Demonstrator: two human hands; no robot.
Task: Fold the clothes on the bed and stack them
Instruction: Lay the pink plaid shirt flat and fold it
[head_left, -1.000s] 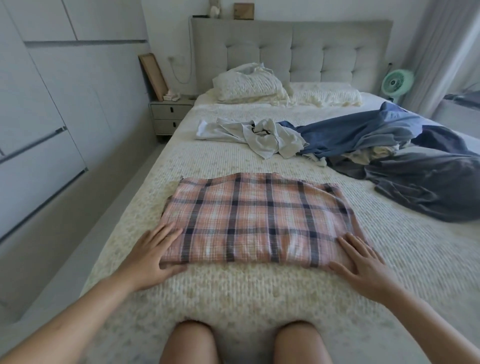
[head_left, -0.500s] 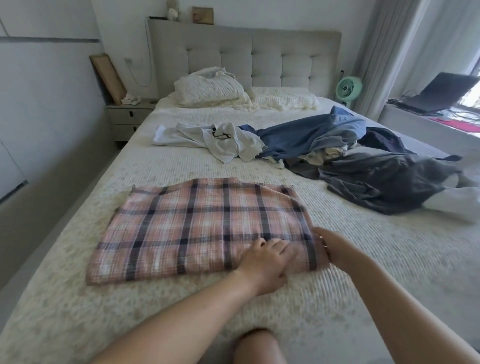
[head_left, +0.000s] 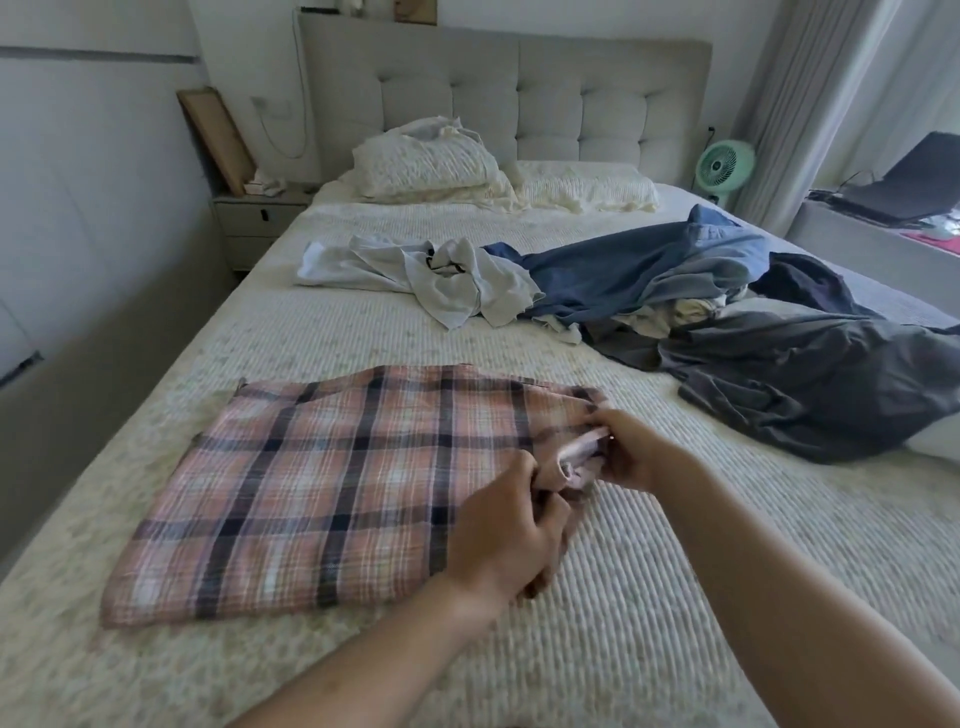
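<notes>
- Since the earlier frame, the right edge of the plaid garment (head_left: 332, 488) has been lifted and bunched; half a second ago it lay flat under both hands.
- That bunched edge is gripped by the left hand (head_left: 506, 535), fingers curled round the cloth.
- The same edge is pinched by the right hand (head_left: 626, 449) at 1 o'clock of the left, the two almost touching.
- The rest of the garment is spread flat on the bed (head_left: 675, 597), toward 9 o'clock of the hands.
- A white garment (head_left: 441, 280) is crumpled at 12 o'clock, a blue one (head_left: 639, 260) beside it, and a dark grey one (head_left: 810, 384) at 2 o'clock.
</notes>
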